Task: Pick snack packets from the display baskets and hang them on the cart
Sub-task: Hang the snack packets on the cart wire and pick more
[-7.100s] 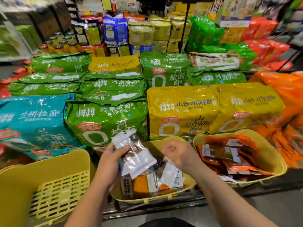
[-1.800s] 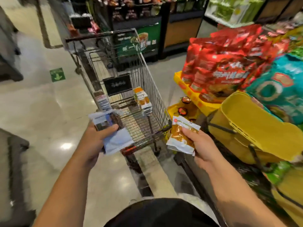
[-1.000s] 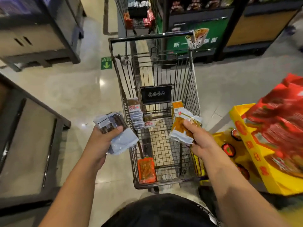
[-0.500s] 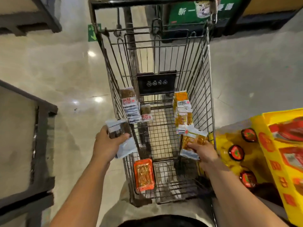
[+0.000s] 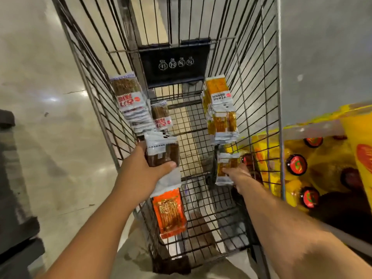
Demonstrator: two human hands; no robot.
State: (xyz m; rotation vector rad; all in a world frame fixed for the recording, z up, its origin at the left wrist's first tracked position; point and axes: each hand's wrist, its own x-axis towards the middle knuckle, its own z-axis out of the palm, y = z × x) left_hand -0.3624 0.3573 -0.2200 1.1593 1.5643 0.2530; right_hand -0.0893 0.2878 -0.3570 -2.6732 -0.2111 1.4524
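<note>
Both my hands are inside the wire cart [image 5: 251, 81]. My left hand [image 5: 138, 174] grips brown snack packets [image 5: 162, 154] with white ends, just below the row of brown packets [image 5: 130, 103] hanging on the cart's left wall. My right hand [image 5: 238, 176] pinches an orange packet [image 5: 226, 168] with white ends, right under the stack of orange packets [image 5: 220, 109] hanging on the right wall. One more brown packet [image 5: 162, 115] hangs near the cart's middle. A red-orange packet [image 5: 169, 212] hangs lower on the left side.
A black plate [image 5: 174, 64] with white icons hangs on the cart's far end. To the right, beyond the cart wall, stands a yellow display box [image 5: 358, 137] with dark round red-capped items [image 5: 296, 165]. Grey polished floor [image 5: 44, 97] lies left; a dark fixture [image 5: 12, 198] stands at the far left.
I have leaned in over the cart. My left hand has carried the brown packets inside to the left wall, and my right hand sank lower with the orange packet beneath the hanging orange stack.
</note>
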